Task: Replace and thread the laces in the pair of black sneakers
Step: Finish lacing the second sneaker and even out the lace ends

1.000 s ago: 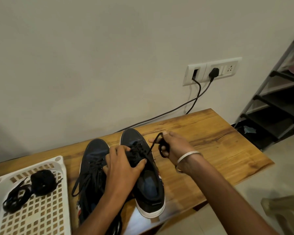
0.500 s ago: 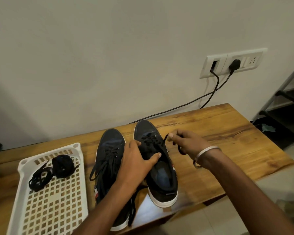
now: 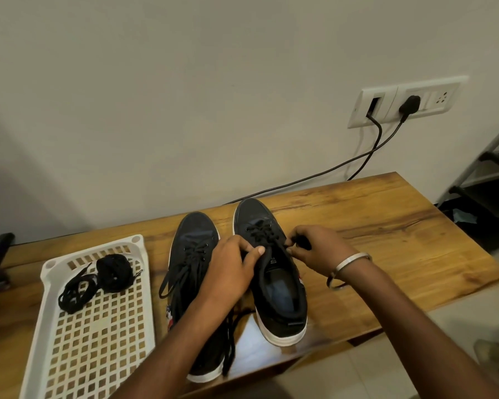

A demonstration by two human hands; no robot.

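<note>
Head view shows the left hand (image 3: pixel 231 269) gripping the right sneaker's (image 3: pixel 274 272) tongue on the bench (image 3: pixel 401 231), its arm hiding much of the left sneaker (image 3: pixel 195 246), while the right hand (image 3: pixel 317 249) pinches a lace end (image 3: pixel 301 242), barely discernible, beside the eyelets.

Black sneakers (image 3: pixel 274 272) with white soles, black laces (image 3: pixel 78 289) in a white grid-holed tray (image 3: pixel 52 335), wood-grain brown table (image 3: pixel 386 226), possibly silver bangle (image 3: pixel 349 266).

wooden table (image 3: pixel 386 226) | white basket (image 3: pixel 98 341) left | wall socket (image 3: pixel 406 105), black plug (image 3: pixel 409 104) | shelf rack (image 3: pixel 484 174) right
</note>
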